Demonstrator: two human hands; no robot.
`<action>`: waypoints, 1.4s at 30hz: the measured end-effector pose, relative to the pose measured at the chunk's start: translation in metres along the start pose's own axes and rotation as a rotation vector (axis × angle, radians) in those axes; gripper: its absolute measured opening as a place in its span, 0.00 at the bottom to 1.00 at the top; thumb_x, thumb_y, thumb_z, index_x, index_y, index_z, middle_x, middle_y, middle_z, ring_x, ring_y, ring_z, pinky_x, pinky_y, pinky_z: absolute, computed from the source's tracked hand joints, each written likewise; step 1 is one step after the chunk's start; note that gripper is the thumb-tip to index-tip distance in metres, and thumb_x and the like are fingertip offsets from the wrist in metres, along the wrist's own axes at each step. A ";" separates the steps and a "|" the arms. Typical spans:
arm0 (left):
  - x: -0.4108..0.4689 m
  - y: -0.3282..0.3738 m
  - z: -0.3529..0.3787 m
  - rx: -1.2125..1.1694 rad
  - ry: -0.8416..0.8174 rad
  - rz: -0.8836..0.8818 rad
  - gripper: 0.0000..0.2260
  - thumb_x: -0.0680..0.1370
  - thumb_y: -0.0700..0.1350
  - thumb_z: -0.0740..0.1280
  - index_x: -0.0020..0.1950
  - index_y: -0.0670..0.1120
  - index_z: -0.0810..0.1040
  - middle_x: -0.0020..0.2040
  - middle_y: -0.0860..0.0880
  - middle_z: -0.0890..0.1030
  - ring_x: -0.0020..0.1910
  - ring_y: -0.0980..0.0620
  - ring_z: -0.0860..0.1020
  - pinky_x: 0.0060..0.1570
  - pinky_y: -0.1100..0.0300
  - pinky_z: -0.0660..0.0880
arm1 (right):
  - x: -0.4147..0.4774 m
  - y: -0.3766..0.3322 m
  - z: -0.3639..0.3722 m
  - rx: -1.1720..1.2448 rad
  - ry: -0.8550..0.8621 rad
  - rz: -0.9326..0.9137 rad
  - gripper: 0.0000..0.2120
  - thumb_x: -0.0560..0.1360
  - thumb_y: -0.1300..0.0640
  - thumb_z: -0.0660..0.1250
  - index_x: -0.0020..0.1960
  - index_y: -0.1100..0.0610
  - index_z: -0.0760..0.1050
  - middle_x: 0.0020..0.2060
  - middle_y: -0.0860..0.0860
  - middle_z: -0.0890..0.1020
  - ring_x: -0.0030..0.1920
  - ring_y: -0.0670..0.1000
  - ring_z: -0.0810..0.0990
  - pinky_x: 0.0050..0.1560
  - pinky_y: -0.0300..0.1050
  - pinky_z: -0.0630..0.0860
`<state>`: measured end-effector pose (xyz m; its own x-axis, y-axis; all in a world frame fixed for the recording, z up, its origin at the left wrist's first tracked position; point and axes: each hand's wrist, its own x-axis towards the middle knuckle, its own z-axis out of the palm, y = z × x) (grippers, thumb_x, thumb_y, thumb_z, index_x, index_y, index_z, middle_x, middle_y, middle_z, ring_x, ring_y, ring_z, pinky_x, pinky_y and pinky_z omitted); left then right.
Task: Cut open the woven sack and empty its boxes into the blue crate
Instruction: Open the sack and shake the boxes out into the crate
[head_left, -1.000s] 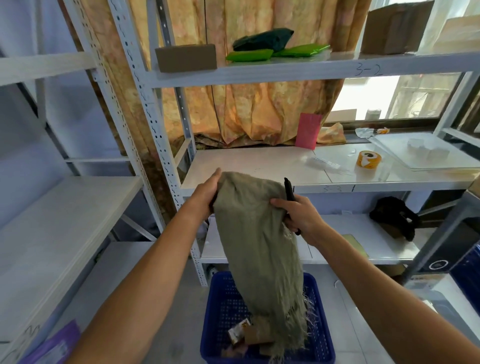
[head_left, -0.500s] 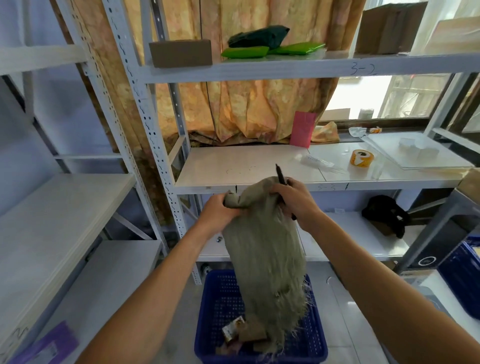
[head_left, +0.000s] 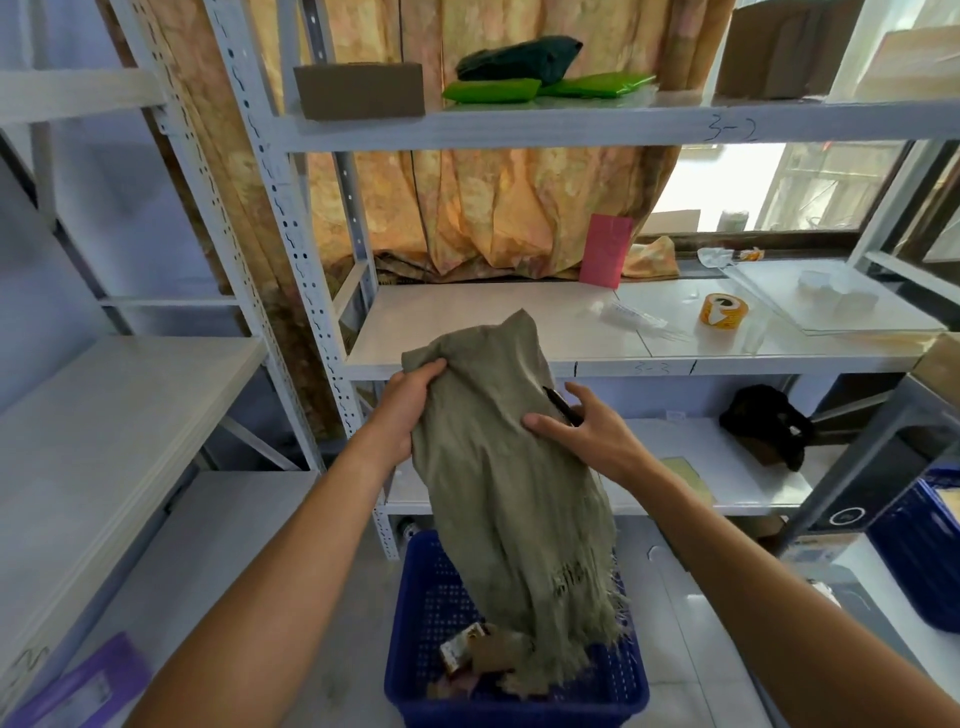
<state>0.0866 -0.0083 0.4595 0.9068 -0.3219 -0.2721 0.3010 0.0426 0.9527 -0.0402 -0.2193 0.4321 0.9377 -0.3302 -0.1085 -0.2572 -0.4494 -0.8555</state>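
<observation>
The olive woven sack hangs upside down over the blue crate on the floor, its frayed cut end inside the crate. Small brown boxes lie in the crate under the frayed end. My left hand grips the sack's upper left corner. My right hand presses on the sack's right side and holds a black cutter between its fingers.
A white metal shelf rack stands right behind the crate, with a tape roll, a pink card and a black object on it. A second blue crate is at the right. White shelves fill the left.
The sack has been shaken: my hands dropped and came together half a second ago, then spread again. My right hand slid down onto the sack's side.
</observation>
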 end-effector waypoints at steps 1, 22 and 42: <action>0.000 0.003 -0.002 0.002 0.029 -0.010 0.13 0.81 0.51 0.69 0.60 0.44 0.82 0.54 0.43 0.85 0.54 0.43 0.83 0.54 0.52 0.79 | 0.000 0.004 0.001 0.032 0.016 0.001 0.50 0.62 0.27 0.72 0.77 0.51 0.64 0.63 0.51 0.78 0.60 0.53 0.79 0.62 0.51 0.76; -0.018 -0.007 -0.024 0.007 0.080 -0.325 0.13 0.85 0.50 0.60 0.52 0.42 0.77 0.46 0.43 0.76 0.42 0.46 0.75 0.38 0.55 0.70 | 0.001 -0.006 0.008 0.442 0.004 0.187 0.16 0.72 0.53 0.77 0.55 0.61 0.82 0.46 0.58 0.87 0.47 0.58 0.87 0.53 0.56 0.83; -0.043 -0.050 -0.041 0.235 -0.134 0.315 0.62 0.63 0.57 0.83 0.82 0.62 0.39 0.72 0.57 0.67 0.71 0.54 0.69 0.72 0.53 0.68 | -0.015 -0.027 0.046 0.255 0.463 -0.109 0.21 0.79 0.58 0.66 0.71 0.48 0.74 0.59 0.47 0.80 0.60 0.50 0.77 0.66 0.53 0.74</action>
<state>0.0449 0.0420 0.4180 0.8926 -0.4488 0.0433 -0.0751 -0.0534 0.9957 -0.0368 -0.1637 0.4339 0.7400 -0.6499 0.1732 -0.0449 -0.3047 -0.9514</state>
